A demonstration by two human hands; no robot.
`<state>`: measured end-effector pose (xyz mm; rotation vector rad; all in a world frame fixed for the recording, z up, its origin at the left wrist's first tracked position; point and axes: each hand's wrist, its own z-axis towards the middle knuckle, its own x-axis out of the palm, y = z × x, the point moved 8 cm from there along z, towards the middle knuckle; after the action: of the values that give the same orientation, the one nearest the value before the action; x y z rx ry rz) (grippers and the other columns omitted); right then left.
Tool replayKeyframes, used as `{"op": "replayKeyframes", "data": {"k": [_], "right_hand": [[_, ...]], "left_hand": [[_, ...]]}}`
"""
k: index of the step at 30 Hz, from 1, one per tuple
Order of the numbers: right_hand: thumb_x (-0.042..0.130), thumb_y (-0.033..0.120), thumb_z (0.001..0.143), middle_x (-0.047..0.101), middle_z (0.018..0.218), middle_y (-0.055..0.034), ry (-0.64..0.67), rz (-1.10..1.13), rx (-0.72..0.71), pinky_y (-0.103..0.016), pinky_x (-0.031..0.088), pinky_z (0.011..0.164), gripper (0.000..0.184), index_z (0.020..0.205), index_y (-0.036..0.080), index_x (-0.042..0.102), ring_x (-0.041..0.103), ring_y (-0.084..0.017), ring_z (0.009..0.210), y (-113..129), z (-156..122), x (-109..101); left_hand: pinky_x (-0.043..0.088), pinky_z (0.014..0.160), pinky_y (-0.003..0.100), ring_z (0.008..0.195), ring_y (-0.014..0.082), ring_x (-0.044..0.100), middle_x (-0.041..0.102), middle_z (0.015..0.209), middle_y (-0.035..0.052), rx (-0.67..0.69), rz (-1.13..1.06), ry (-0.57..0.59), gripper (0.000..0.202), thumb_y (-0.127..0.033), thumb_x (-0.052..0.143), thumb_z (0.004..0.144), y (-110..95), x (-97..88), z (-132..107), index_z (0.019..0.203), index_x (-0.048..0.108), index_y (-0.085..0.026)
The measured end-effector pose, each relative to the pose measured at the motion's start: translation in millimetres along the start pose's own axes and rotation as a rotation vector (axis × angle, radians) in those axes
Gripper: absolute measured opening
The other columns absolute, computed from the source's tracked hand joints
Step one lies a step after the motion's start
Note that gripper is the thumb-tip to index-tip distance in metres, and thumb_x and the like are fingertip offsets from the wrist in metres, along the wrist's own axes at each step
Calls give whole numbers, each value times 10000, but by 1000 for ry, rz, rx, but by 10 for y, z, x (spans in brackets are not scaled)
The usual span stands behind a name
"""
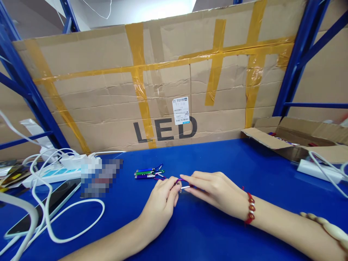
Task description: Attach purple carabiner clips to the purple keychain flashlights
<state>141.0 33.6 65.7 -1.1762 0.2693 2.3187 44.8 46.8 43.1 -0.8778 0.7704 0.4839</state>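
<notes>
Blue bench [217,159] backed by taped cardboard [108,90]. The left hand [163,203] and right hand [214,188] meet at mid-bench, each pinching a small purple piece [182,183] with a silver end. Three small coloured torches [148,173] lie just behind. A power strip [54,171] and white cable [81,232] are at left, an open carton [293,143] at right. Fingers hide most of the piece, so its form is unclear.

Blue table [217,159], brown cardboard [108,108] with yellow tape [141,83] — white cables [54,217]
</notes>
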Motion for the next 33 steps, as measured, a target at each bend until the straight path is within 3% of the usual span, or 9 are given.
{"op": "replayKeyframes", "data": {"k": [6,12,28,33], "right_hand": [[267,273,943,576,709,-41,4,-119,-90,-213,417,498,352,982,104,573,543,-106,574,105,-4,29],[304,243,932,540,633,-20,-80,-166,-124,-213,373,452,300,946,108,571,514,-97,528,164,-17,-25],[379,193,894,516,578,-5,-259,-176,-54,-213,372,450,214,871,126,581,488,-94,502,168,-35,-148],[381,193,896,535,596,-17,-279,-123,-35,-200,382,465,220,874,116,586,486,-92,515,122,-31,-167]], "left_hand": [[322,603,268,588,157,445,482,518,-20,50,31,25,271,-200,270,901,-37,25,-7,660,396,-196],[330,617,275,613,160,448,510,530,-14,69,40,19,265,-192,297,902,-36,34,-13,682,445,-196],[336,651,293,675,162,474,610,691,8,73,42,-68,248,-249,352,911,-85,-38,-50,810,573,-196],[335,660,283,616,151,461,571,547,-25,53,-14,-54,250,-308,382,903,-78,-31,-48,758,551,-194]]}}
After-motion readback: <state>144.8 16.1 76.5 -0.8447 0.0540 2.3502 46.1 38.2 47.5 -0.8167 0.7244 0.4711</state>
